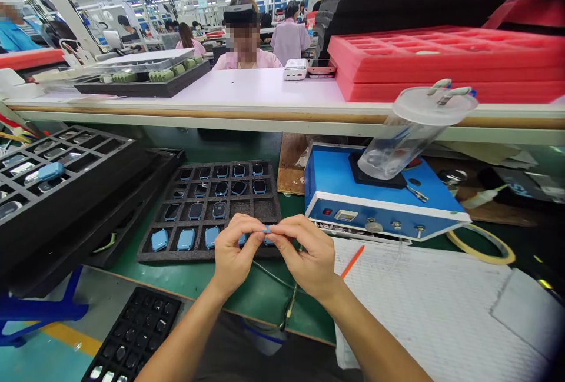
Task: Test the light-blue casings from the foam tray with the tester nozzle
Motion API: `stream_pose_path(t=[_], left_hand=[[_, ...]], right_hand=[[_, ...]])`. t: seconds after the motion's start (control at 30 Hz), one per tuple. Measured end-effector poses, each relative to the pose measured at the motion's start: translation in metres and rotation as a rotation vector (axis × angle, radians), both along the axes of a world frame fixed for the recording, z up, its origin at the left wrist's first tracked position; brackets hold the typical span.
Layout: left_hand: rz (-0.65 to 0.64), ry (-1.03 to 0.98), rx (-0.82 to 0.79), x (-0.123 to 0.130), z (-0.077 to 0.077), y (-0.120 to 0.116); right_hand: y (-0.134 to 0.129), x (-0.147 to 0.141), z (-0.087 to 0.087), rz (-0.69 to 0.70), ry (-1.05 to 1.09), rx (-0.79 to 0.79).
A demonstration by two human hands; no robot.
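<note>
My left hand (235,252) and my right hand (309,252) meet in front of me, fingertips pinched together. Between them shows a sliver of a small blue part (267,231); the fingers cover most of it, so its kind is unclear. Just behind and below lies a black foam tray (145,250) with compartments. Its front row holds light-blue watch cases (186,239), some partly hidden by my hands. Farther back in the tray sit several watches with dark screens (219,210).
Right of my hands are a blue machine box (353,208) carrying a clear cylinder (388,155), an orange stick (352,261), white sheeting (410,305) and a tape roll (481,244). Stacked black trays (83,193) stand left. A shelf (247,90) crosses ahead, with a person (246,58) beyond.
</note>
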State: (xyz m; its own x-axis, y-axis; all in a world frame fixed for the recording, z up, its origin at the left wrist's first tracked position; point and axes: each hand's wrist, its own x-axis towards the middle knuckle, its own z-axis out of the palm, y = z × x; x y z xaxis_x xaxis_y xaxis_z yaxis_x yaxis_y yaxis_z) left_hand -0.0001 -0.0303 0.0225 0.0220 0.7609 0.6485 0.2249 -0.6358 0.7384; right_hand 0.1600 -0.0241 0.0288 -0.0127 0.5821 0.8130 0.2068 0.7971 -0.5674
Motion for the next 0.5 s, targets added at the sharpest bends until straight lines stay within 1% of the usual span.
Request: stream_pose_path(t=[0.1, 0.17, 0.23, 0.3, 0.37, 0.43, 0.5], left_hand=[[0.001, 0.005, -0.035, 0.001, 0.001, 0.001], [0.051, 0.055, -0.011, 0.001, 0.005, 0.000], [0.119, 0.143, 0.051, -0.001, 0.012, -0.005], [0.164, 0.248, 0.102, -0.003, 0.022, -0.011], [0.175, 0.336, 0.114, -0.005, 0.035, -0.016], [0.153, 0.385, 0.098, -0.005, 0.048, -0.018], [0.105, 0.407, 0.080, -0.001, 0.062, -0.016]], right_hand=[[0.001, 0.001, 0.000, -0.001, -0.008, -0.022], [0.001, 0.002, 0.000, 0.020, -0.042, -0.043], [-0.002, 0.002, 0.001, 0.028, -0.098, -0.030], [-0.006, 0.002, 0.002, 0.006, -0.142, 0.028], [-0.008, 0.002, 0.003, -0.016, -0.155, 0.091], [-0.007, 0.005, 0.005, -0.032, -0.142, 0.131], [-0.005, 0.010, 0.011, -0.063, -0.106, 0.132]])
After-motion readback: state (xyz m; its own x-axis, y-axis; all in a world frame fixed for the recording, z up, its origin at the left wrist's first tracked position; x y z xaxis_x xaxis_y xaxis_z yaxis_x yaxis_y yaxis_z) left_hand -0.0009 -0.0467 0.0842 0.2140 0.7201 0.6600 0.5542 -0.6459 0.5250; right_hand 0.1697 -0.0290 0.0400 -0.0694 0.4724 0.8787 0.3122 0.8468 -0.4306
